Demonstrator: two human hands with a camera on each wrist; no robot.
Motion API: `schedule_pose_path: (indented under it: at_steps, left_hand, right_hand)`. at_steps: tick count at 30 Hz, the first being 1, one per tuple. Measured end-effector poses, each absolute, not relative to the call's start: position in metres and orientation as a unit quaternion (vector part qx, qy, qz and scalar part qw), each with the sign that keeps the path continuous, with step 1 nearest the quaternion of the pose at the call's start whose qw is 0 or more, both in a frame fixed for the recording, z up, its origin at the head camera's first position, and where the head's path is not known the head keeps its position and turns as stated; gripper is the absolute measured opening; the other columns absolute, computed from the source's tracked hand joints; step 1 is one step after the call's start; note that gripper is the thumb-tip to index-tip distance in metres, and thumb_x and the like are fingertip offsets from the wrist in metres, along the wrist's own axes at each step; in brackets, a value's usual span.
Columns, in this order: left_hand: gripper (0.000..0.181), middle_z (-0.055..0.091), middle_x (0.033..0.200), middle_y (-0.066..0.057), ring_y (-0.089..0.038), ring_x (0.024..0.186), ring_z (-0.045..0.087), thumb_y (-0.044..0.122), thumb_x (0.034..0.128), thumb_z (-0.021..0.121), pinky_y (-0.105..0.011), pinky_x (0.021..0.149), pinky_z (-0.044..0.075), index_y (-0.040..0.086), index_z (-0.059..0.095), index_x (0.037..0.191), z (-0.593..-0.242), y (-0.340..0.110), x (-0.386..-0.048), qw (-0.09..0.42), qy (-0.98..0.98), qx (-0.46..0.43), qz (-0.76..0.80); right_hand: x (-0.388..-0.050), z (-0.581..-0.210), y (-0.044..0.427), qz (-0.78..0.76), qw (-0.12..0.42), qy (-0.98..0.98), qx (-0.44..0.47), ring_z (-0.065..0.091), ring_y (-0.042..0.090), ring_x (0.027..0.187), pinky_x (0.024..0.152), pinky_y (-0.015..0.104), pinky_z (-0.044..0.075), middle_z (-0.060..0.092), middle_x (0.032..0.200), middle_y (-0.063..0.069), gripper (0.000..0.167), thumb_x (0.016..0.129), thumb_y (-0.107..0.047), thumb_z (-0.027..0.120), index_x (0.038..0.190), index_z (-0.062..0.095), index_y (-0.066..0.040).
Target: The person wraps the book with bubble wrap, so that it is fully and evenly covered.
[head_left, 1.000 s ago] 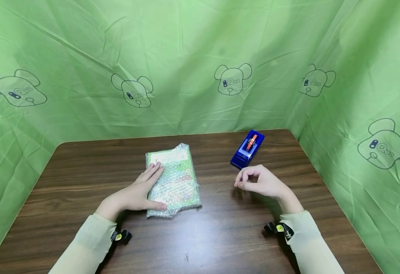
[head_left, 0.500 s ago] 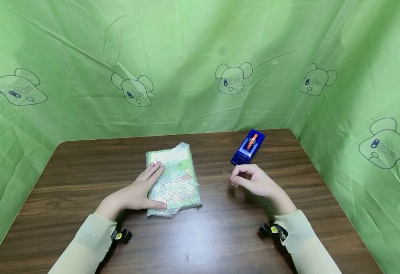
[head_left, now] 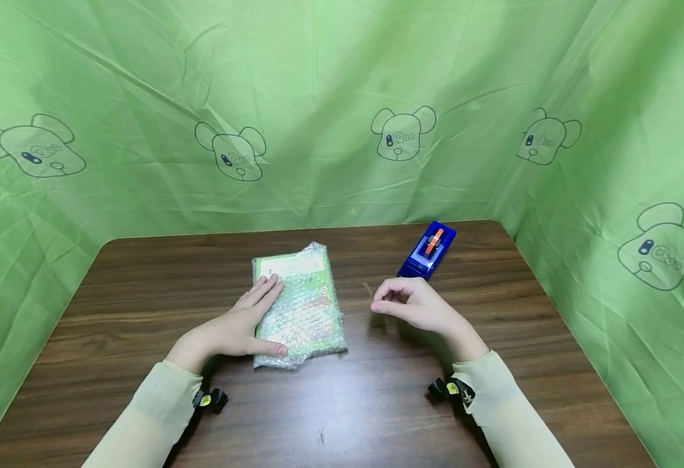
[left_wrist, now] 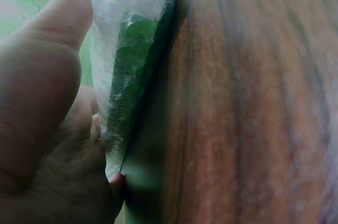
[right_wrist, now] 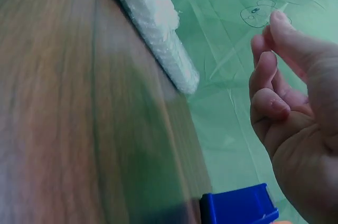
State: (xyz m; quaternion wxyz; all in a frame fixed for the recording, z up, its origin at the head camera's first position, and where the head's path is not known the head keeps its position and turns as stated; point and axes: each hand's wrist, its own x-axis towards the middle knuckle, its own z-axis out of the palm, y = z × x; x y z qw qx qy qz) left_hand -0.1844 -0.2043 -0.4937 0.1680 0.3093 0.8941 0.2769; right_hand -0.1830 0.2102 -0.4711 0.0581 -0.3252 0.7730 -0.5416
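A flat rectangular package [head_left: 303, 312] in bubble wrap, green and white inside, lies on the table. My left hand [head_left: 231, 328] rests on its left side, fingers spread and fairly straight, the thumb across the near left corner. In the left wrist view the package's wrapped edge [left_wrist: 134, 49] shows beside the thumb. To the right of the package, my right hand [head_left: 412, 304] is raised above the table. Its thumb and index finger pinch a thin, see-through strip of tape [head_left: 367, 288], hardly visible. Just behind that hand stands a blue tape dispenser [head_left: 426, 250] with an orange wheel.
The dark wood-grain table [head_left: 143, 286] has its far edge behind the package and dispenser. A green curtain [head_left: 318, 97] with mouse-like line drawings encloses the back and sides.
My right hand has moved left, away from the dispenser and closer to the package, with the tape strip coming into sight at its fingertips. The left hand has stayed on the package.
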Motion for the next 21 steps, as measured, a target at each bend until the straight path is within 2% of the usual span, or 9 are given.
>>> schedule_pose_path:
  at_steps: [3, 6, 8, 11, 15, 19, 21]
  left_hand:
    - [0.134, -0.002, 0.183, -0.017, -0.042, 0.168, -0.004, 0.073, 0.0861, 0.082, -0.07, 0.13, 0.014, 0.008, 0.008, 0.176, -0.493, -0.204, -0.184, 0.167, 0.895, 0.309, 0.276]
    - [0.134, -0.002, 0.183, -0.018, -0.042, 0.168, -0.004, 0.073, 0.0861, 0.082, -0.07, 0.13, 0.013, 0.007, 0.008, 0.176, -0.492, -0.204, -0.183, 0.166, 0.895, 0.308, 0.276]
    - [0.134, -0.002, 0.183, -0.018, -0.042, 0.168, -0.004, 0.073, 0.086, 0.082, -0.07, 0.13, 0.013, 0.007, 0.008, 0.176, -0.492, -0.204, -0.183, 0.166, 0.895, 0.307, 0.276]
    - [0.134, -0.002, 0.183, -0.018, -0.042, 0.168, -0.004, 0.073, 0.0861, 0.082, -0.069, 0.131, 0.013, 0.007, 0.008, 0.176, -0.492, -0.205, -0.183, 0.166, 0.896, 0.307, 0.275]
    - [0.134, -0.002, 0.183, -0.017, -0.042, 0.168, -0.004, 0.073, 0.0862, 0.081, -0.069, 0.131, 0.014, 0.008, 0.008, 0.176, -0.493, -0.205, -0.183, 0.166, 0.896, 0.307, 0.274]
    - [0.134, -0.003, 0.183, -0.017, -0.042, 0.168, -0.005, 0.073, 0.086, 0.082, -0.069, 0.131, 0.013, 0.008, 0.008, 0.176, -0.495, -0.205, -0.184, 0.165, 0.895, 0.309, 0.276]
    - [0.134, -0.003, 0.183, -0.016, -0.042, 0.168, -0.005, 0.073, 0.0861, 0.082, -0.069, 0.131, 0.012, 0.008, 0.008, 0.177, -0.495, -0.205, -0.184, 0.164, 0.895, 0.31, 0.275]
  right_hand:
    - [-0.187, -0.47, 0.204, -0.539, 0.065, 0.779, -0.315, 0.07, 0.022, 0.076, 0.068, 0.025, 0.058, 0.077, 0.088, 0.007, 0.0, 0.1, -0.005, 0.079, 0.1, 0.079, -0.005]
    - [-0.191, -0.469, 0.196, -0.536, 0.059, 0.783, -0.311, 0.07, 0.03, 0.075, 0.067, 0.025, 0.057, 0.078, 0.088, 0.01, 0.007, 0.101, -0.009, 0.08, 0.103, 0.079, -0.003]
    - [-0.193, -0.469, 0.191, -0.534, 0.049, 0.785, -0.309, 0.068, 0.027, 0.074, 0.065, 0.024, 0.055, 0.077, 0.089, 0.009, 0.006, 0.101, -0.01, 0.08, 0.103, 0.08, -0.004]
    - [-0.196, -0.467, 0.184, -0.541, 0.038, 0.784, -0.302, 0.07, 0.021, 0.086, 0.07, 0.024, 0.057, 0.077, 0.099, 0.008, 0.005, 0.1, -0.011, 0.082, 0.102, 0.081, -0.006]
    - [-0.2, -0.465, 0.174, -0.555, 0.043, 0.78, -0.287, 0.074, 0.018, 0.099, 0.077, 0.025, 0.06, 0.079, 0.107, 0.006, 0.008, 0.097, -0.009, 0.085, 0.1, 0.083, -0.003]
    - [-0.203, -0.465, 0.164, -0.564, 0.064, 0.778, -0.268, 0.075, 0.026, 0.084, 0.072, 0.025, 0.059, 0.082, 0.097, 0.007, 0.006, 0.097, -0.01, 0.084, 0.1, 0.085, -0.004]
    - [-0.204, -0.464, 0.16, -0.565, 0.073, 0.779, -0.262, 0.074, 0.032, 0.083, 0.072, 0.026, 0.06, 0.082, 0.096, 0.007, 0.005, 0.098, -0.011, 0.084, 0.101, 0.085, -0.007]
